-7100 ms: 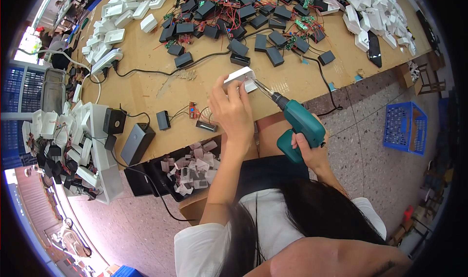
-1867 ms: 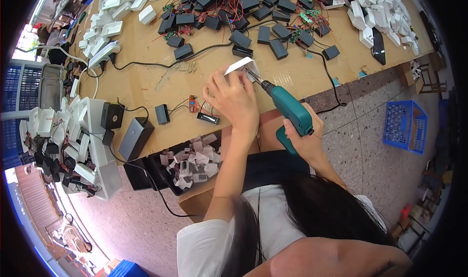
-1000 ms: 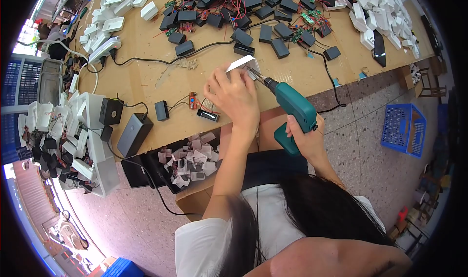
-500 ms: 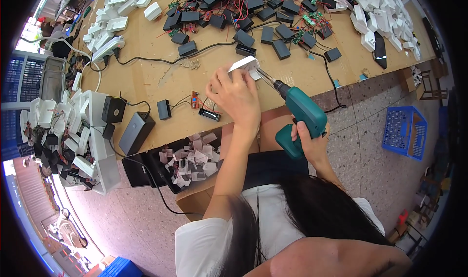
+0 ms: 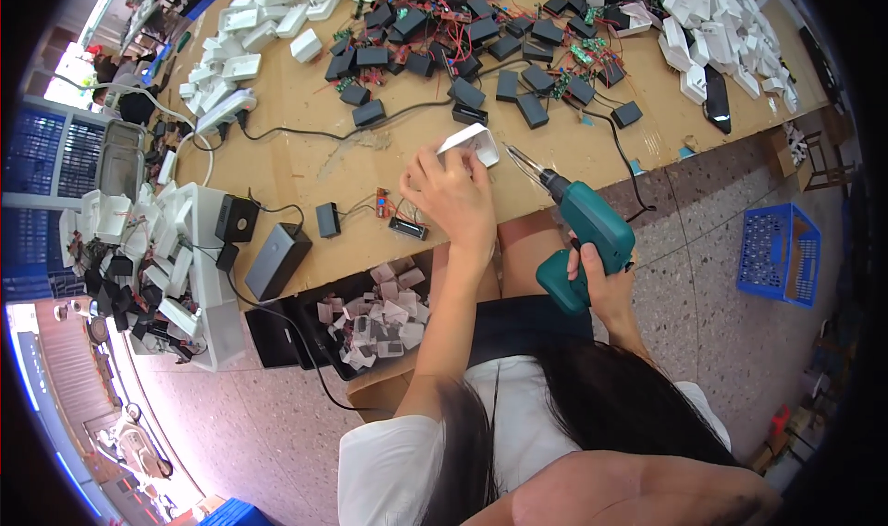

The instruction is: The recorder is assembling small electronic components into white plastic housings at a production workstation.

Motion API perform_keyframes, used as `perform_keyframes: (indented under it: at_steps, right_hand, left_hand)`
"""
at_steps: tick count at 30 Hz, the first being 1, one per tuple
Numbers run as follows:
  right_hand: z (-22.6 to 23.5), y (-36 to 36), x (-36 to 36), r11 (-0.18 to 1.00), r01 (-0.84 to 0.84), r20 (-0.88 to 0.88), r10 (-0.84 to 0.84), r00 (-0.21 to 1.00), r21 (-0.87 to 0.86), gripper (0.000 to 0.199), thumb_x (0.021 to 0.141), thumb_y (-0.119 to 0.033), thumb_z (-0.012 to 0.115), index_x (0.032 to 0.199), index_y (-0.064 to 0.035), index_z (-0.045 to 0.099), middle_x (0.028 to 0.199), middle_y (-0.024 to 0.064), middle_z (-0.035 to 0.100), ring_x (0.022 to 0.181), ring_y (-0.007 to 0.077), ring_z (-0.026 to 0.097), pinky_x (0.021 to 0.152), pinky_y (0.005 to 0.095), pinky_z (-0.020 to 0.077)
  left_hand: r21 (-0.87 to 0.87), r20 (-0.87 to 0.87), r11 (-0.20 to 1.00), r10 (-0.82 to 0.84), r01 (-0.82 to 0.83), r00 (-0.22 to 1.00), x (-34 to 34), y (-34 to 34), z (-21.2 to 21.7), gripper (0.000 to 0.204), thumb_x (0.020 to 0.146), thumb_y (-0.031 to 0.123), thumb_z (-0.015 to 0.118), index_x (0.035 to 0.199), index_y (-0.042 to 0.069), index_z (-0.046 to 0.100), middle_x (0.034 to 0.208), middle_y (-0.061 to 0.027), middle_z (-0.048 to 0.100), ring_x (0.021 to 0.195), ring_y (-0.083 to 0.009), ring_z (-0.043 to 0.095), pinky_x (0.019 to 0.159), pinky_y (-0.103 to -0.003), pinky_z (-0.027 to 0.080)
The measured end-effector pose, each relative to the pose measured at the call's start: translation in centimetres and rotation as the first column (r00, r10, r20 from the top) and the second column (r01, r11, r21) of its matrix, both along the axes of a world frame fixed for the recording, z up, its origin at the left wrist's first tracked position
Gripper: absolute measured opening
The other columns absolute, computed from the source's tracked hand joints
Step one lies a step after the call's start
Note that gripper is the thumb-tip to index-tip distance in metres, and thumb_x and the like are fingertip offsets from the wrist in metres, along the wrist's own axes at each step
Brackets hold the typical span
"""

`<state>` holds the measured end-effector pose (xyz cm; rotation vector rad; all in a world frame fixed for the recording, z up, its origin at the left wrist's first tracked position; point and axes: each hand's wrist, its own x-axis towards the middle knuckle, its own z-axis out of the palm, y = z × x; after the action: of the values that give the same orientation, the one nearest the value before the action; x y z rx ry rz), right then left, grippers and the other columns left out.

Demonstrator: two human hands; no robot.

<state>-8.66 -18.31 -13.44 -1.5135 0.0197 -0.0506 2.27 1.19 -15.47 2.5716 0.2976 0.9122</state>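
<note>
My left hand is closed on a small white plastic casing, its open side showing, just above the table's near edge. In my right hand is a green pistol-shaped power screwdriver, held by its grip. Its long thin bit points up and left at the casing, with a gap between tip and casing. Left of my left wrist, a small black box, a small red circuit board and a black battery holder lie joined by thin wires.
Black boxes with red wires and boards are heaped farther back. White casings pile up at both far sides. A full white bin stands left; a black tray of clear pieces sits below the edge. Black cable crosses the table.
The screwdriver's bit has drawn back out of the white casing, to the right. The casing has tipped so more of its inside shows. The whole view has shifted slightly.
</note>
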Motion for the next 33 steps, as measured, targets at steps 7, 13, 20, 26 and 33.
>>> perform_keyframes:
  at_steps: [7,13,20,26,33]
  right_hand:
    - [6.0,-3.4,-4.2,0.996,0.085,-0.024,-0.085,0.996,0.021,0.013,0.102,-0.006,0.064,0.102,0.0067,0.066,0.071,0.0059,0.065,0.06,0.0114,0.061,0.058,0.027,0.0504]
    - [6.9,-3.7,-8.6,0.999,0.048,0.007,-0.048,0.999,0.002,0.03,0.107,-0.02,0.058,0.121,0.0058,0.063,0.081,0.0089,0.065,0.064,0.0139,0.058,0.063,0.0293,0.0484]
    - [7.3,-3.0,-12.7,0.994,0.066,0.083,-0.074,0.994,0.09,0.029,0.106,-0.019,0.058,0.119,0.0055,0.064,0.078,0.0074,0.064,0.066,0.0134,0.059,0.062,0.0282,0.0482]
    - [8.8,-2.1,-15.5,0.991,0.071,0.074,-0.08,0.994,0.115,0.022,0.103,-0.011,0.063,0.115,0.008,0.066,0.078,0.0086,0.067,0.064,0.0137,0.062,0.059,0.028,0.0506]
    - [9.0,-2.6,-16.2,1.0,0.011,0.047,-0.013,0.999,0.026,0.034,0.108,-0.025,0.057,0.125,0.0047,0.063,0.083,0.0065,0.064,0.067,0.0119,0.056,0.063,0.0283,0.0466]
  left_hand:
    - [-0.064,-0.017,0.987,-0.148,0.147,0.989,-5.6,-0.9,7.3,0.068,0.075,0.015,0.09,0.135,0.01,0.058,0.14,-0.0169,0.054,0.124,-0.0373,0.055,0.107,-0.051,0.044]
    - [-0.125,-0.33,0.981,-0.179,0.145,0.927,-8.1,2.2,9.6,0.078,0.079,0.013,0.087,0.148,0.008,0.049,0.14,-0.0208,0.052,0.124,-0.0432,0.057,0.099,-0.046,0.053]
    - [-0.739,0.415,0.536,-0.117,0.409,0.902,-12.1,10.0,13.8,0.062,0.097,0.014,0.075,0.15,0.006,0.044,0.141,-0.0136,0.057,0.123,-0.0328,0.064,0.088,-0.042,0.06]
    - [-0.797,0.547,0.104,-0.29,0.594,0.785,-22.2,16.9,16.9,0.066,0.096,0.025,0.073,0.15,0.001,0.044,0.138,-0.0145,0.061,0.119,-0.0285,0.067,0.09,-0.037,0.059]
    - [-0.699,-0.599,0.659,-0.752,0.279,0.276,-30.6,19.5,11.5,0.078,0.068,0.027,0.093,0.138,0.007,0.063,0.125,-0.0153,0.07,0.115,-0.0292,0.069,0.097,-0.038,0.057]
